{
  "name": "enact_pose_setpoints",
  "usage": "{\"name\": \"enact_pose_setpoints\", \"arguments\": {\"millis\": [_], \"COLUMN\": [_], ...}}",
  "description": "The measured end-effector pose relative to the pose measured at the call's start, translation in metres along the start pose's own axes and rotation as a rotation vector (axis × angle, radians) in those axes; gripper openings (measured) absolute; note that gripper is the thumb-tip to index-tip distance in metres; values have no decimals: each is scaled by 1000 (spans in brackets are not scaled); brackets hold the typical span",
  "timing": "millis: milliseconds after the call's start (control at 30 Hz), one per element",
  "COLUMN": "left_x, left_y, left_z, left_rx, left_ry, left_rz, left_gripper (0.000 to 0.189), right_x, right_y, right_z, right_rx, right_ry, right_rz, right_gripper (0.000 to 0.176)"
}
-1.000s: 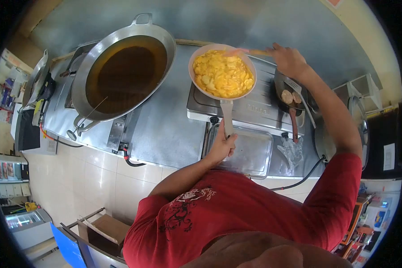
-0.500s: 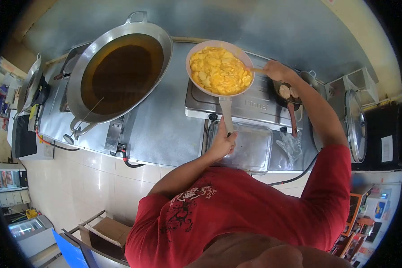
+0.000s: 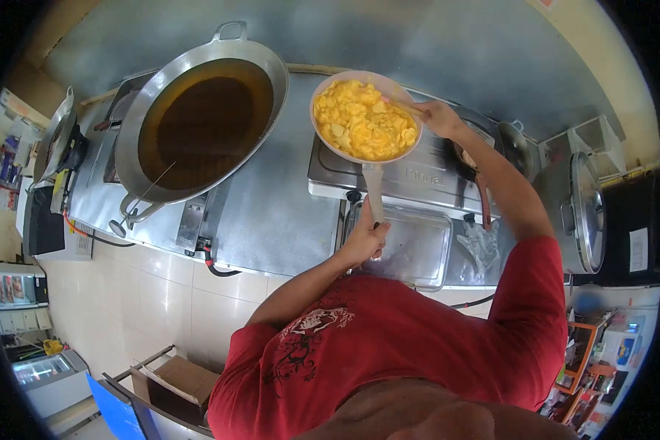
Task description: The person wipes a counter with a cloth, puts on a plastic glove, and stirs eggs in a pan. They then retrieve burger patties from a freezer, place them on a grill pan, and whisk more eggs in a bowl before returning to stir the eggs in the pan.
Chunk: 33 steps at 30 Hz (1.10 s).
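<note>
A pale frying pan (image 3: 322, 92) full of yellow scrambled egg (image 3: 364, 121) sits over the steel stove (image 3: 410, 180). My left hand (image 3: 365, 238) grips the end of the pan's long handle (image 3: 374, 192) at the counter's front. My right hand (image 3: 436, 117) is at the pan's right rim and holds a wooden spatula (image 3: 401, 105) whose tip lies in the egg.
A big steel wok (image 3: 201, 110) of dark oil stands to the left. A small dark pan (image 3: 465, 163) sits behind my right forearm. A steel tray (image 3: 418, 249) and a crumpled plastic bag (image 3: 482, 246) lie at the front. A lidded pot (image 3: 585, 213) stands far right.
My right hand has moved left from the pan's far right to its right rim, bringing the spatula down into the egg. The left hand keeps its hold on the handle.
</note>
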<state>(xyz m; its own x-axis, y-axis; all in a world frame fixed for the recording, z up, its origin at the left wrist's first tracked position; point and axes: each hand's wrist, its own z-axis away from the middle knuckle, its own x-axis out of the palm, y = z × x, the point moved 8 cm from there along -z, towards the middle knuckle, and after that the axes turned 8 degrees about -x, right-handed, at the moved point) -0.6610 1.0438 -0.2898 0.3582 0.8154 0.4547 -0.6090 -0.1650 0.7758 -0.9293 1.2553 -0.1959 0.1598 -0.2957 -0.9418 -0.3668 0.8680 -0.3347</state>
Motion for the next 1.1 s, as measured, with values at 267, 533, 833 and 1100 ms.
{"name": "enact_pose_setpoints", "arguments": {"millis": [267,533,833,1100], "left_x": [1,3,9,7], "left_y": [0,0,-3,-7], "left_z": [-2,-2,-8,-10], "left_rx": [-10,15,77,37], "left_ry": [-39,-11,20,-38], "left_rz": [37,67,113,125], "left_gripper": [88,84,81,83], "right_x": [-38,-94,-46,-56], "right_y": [-78,-102,-104,-45], "right_z": [67,82,16,38], "right_rx": [-132,-165,-12,478], "right_ry": [12,45,-207,-632], "right_rz": [438,791,888,302], "right_gripper": [57,47,21,25]}}
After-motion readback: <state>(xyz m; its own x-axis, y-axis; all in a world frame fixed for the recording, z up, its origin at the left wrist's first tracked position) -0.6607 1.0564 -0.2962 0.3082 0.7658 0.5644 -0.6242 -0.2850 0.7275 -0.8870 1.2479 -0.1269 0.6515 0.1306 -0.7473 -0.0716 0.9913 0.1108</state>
